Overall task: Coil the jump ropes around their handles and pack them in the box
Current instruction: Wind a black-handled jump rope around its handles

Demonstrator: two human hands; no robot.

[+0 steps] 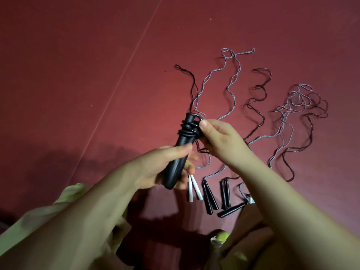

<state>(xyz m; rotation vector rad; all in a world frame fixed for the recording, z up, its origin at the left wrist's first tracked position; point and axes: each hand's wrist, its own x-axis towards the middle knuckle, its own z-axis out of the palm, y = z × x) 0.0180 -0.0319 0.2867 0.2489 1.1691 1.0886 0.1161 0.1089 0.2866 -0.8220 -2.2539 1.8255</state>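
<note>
Judging by its springy kinks, the thin black rope [188, 129] is best pinched close to the coils by the right hand [220, 139], while the light, rigid black handles [179, 154], raised above the red floor [78, 75], are gripped low by the left hand [161, 168].

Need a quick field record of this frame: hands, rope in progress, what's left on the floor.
left hand: grips the lower end of the black handles, held tilted above the floor
right hand: pinches the black rope at the coil near the top of the handles
coil progress: a few turns wound, the rest of that rope trails to the floor
uncoiled ropes: grey and dark ones lie wavy on the red floor
white handles: on the floor by the left hand
box: not identifiable
</note>
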